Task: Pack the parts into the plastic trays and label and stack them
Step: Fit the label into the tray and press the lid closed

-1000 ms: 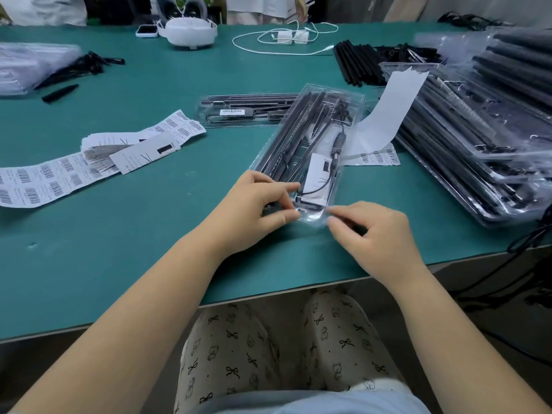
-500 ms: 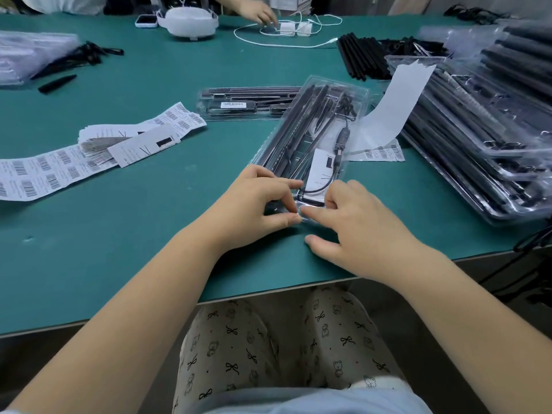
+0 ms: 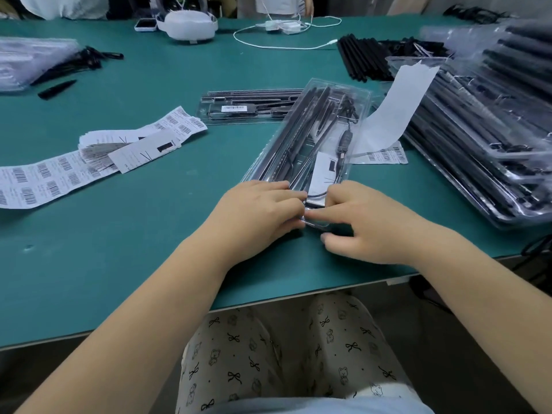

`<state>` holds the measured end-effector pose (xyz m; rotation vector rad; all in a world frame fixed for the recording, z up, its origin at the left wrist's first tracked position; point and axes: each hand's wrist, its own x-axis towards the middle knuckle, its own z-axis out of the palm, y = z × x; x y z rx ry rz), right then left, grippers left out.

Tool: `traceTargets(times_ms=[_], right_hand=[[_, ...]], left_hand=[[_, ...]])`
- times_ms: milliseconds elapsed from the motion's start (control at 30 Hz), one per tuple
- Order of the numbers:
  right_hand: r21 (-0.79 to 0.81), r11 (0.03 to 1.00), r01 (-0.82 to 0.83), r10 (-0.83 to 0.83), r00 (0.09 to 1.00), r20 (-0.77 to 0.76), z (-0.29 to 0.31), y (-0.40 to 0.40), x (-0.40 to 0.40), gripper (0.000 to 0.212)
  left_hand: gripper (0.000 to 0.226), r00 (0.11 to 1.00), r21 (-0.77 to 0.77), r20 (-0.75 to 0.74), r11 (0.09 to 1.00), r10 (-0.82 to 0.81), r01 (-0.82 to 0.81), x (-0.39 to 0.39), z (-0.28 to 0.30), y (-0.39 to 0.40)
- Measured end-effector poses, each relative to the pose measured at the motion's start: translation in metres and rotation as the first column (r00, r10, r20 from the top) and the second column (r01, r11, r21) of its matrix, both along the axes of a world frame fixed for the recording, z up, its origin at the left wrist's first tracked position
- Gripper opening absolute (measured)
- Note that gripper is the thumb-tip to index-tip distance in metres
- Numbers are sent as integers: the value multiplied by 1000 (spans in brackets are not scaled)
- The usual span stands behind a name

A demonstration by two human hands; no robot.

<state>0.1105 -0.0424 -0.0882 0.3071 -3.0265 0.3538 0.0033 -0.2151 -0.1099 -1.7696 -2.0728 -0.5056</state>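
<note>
Plastic tray [image 3: 310, 135] end under both hands

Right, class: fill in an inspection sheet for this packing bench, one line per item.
Surface: green table, bare patch near the front edge.
Job's things: clear tray of black parts; labelled tray behind it; tray stack at right; barcode labels at left.
Clutter: loose black rods; phone.
Grippers: left hand and right hand both on the tray's near end.
Cables: white cable at the far side.
Surroundings: other people beyond the table.
</note>
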Motion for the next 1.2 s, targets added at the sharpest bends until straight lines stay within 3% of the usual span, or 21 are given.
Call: traceTargets(times_ms=[67,100,133,200,267,300,333,400,500,567,633,767,900,1000,1100,1200], right_hand=[[-292,956,34,-63,994,-88,-6,6,4,27],[-483,871,84,-175,974,-146,-8,7,5,26],[-683,718,134,-316,937,-149,-9,8,3,28],[-957,248,148,-492,871,8,-9,6,-6,35],[-983,-135,126,-499,848,177,-6,7,-22,28],[-960,-252,121,-490,840,234,-5,9,-31,26],[-940,-311,136,-483,830,280,-4,12,-41,28],[-934,-260,244,-465,816,343,-3,16,-59,28],[-929,-68,363,-457,816,352,-7,17,-81,27],[-929,43,368,-533,795,290,-6,19,-92,40],[-929,95,357,-567,787,245,-1,23,-97,49],[-916,92,390,-563,779,275,1,39,-103,60],[-872,117,475,-575,748,331,3,50,-105,49],[-846,160,508,-572,747,340,4,53,-106,36],[-866,121,486,-621,718,316,6,55,-108,16],[-908,-31,417,-540,758,366,2,62,-106,40]], left_hand=[[26,999,14,-10,999,31,-31,6,0,1],[26,998,31,0,998,58,-58,9,0,3],[26,996,61,16,994,88,-88,10,2,4],[22,987,150,73,977,141,-151,11,5,7],[12,965,266,202,939,168,-219,10,5,7],[8,941,337,292,902,172,-270,8,5,5],[7,907,414,383,844,177,-340,6,6,1],[13,815,559,563,664,136,-497,0,11,-5],[16,650,645,752,321,-106,-694,-21,24,-19],[20,505,532,839,110,-204,-840,-38,29,-30],[23,356,383,878,26,-320,-923,-50,28,-39],[23,235,257,901,14,-364,-966,-60,25,-50],[21,231,229,883,-54,-409,-972,-65,25,-65],[19,159,145,855,-65,-494,-987,-71,26,-78],[21,56,96,825,42,-562,-994,-79,25,-86],[20,-75,32,887,224,-455,-974,-82,21,-83]])
